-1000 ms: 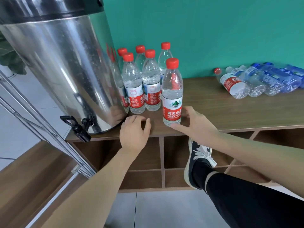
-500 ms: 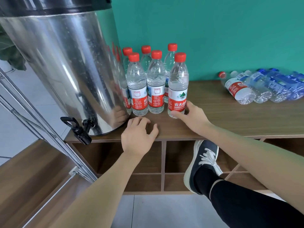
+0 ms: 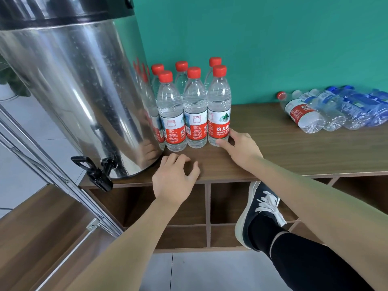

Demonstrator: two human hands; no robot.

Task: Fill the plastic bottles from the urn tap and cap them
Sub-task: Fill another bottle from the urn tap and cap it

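Teal wall (image 3: 273, 38); wooden cubby shelf (image 3: 294, 152); pale tiled floor (image 3: 199, 271).

Both forearms bare, no sleeves, no watch or rings on left hand (image 3: 176, 179) or right hand (image 3: 241, 148). Below right hand: one leg in black legging/trouser (image 3: 310, 263), black sock above the shoe. Shoe (image 3: 257, 208) is dark navy/black canvas sneaker w/ white laces and thick off-white sole.
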